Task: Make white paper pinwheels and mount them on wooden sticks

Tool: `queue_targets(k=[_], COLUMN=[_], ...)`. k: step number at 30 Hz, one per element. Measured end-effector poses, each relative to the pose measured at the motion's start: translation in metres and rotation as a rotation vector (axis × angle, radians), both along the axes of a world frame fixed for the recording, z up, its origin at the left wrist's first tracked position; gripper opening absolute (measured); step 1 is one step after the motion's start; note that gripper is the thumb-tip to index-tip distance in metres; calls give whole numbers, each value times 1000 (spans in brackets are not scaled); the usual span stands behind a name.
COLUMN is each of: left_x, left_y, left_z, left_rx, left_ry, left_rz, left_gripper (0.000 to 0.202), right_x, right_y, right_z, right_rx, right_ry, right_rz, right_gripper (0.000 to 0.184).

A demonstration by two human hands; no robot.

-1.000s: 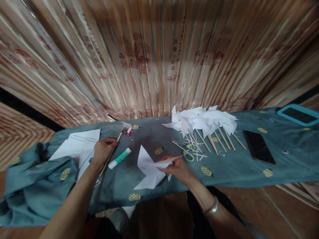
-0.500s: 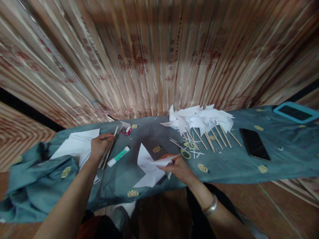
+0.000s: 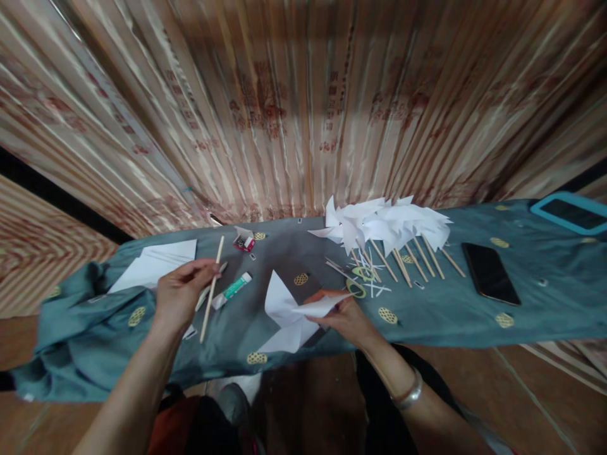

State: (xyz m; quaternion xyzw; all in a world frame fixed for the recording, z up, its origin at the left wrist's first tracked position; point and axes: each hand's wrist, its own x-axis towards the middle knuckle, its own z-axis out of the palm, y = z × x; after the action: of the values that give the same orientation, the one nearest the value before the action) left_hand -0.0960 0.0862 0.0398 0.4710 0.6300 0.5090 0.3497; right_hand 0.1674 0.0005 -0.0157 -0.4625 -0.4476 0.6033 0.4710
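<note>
Between its thumb and fingers, my left hand (image 3: 187,291) pinches a thin wooden stick (image 3: 213,291), tilted and held over the table's left part. My right hand (image 3: 344,316) is closed on one blade of a white paper pinwheel (image 3: 284,319), whose other blades spread toward the left. Close to the left hand lies a green and white glue stick (image 3: 232,291). Behind it stands a small red box (image 3: 243,240) with its lid up and small dark things inside. Scissors with green handles (image 3: 355,288) rest beyond the right hand among white paper strips (image 3: 378,289).
Several finished paper pinwheels (image 3: 393,221) on wooden sticks lie overlapped at the back. A black phone (image 3: 490,273) and a blue-framed tablet (image 3: 571,213) are on the right. White paper sheets (image 3: 156,262) lie at the left on the grey-green cloth (image 3: 441,322). A curtain (image 3: 303,114) hangs behind.
My left hand has lifted the wooden stick off the table and brought it slightly nearer. The right hand keeps its hold on the pinwheel. The view has shifted a little.
</note>
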Motion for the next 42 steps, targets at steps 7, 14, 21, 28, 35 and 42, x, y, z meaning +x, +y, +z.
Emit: queue_targets(k=[7,14,21,28,35,42], left_x=[73,95,96,104,102,100], left_y=[-82,-109,-124,-124,-126,-128], left_z=[-44,-48,-57,-47,-49,-55], left_rx=[-481,-597,-488,-542,-622,-642], left_ry=[-534,-771,-732,-862,-857,-824], left_rz=[-242,-371,-408,-336,-255,-227], left_gripper=[32,31,40,37,47,54], right_x=[4,6,3,6,8,9], right_y=[-25,-41,-49,-50,-49,-49], right_z=[28,28,27,31,31,30], right_rx=[277,360,424,503,575,587], right_ry=[16,10,22,-121,-198,-213], right_rz=[127,-4,-124,-153,-134,-131], right_gripper=[21,13,14,17,19,17])
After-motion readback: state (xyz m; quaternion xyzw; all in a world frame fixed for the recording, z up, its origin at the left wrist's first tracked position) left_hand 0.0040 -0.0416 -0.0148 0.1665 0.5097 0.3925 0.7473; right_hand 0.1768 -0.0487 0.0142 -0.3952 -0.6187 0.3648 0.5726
